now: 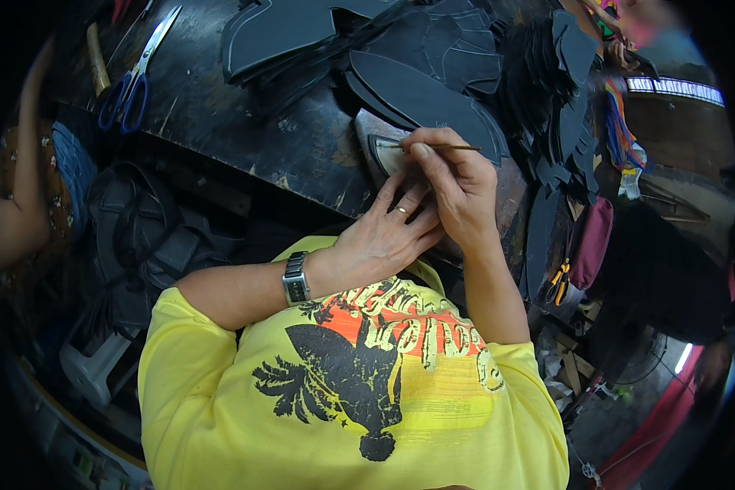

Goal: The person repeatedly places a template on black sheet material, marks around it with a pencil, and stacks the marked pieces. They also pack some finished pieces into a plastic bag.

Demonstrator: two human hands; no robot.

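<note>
My right hand (457,184) pinches a thin wooden stick (453,147) that points right, its near end over a small pale piece with a dark border (384,155). That piece lies on a worn slab (367,126) at the near edge of the black workbench (220,114). My left hand (384,237), with a ring and a metal wristwatch (296,279), rests flat beneath the right hand, fingers stretched toward the piece and touching it. The right hand hides most of the piece.
Several black cut shoe-shaped pieces (420,90) are piled across the bench behind the hands. Blue-handled scissors (135,77) and a wooden handle (98,69) lie far left. Another person's arm (12,212) is at the left; a black bag (147,237) and a pink pouch (592,241) hang below.
</note>
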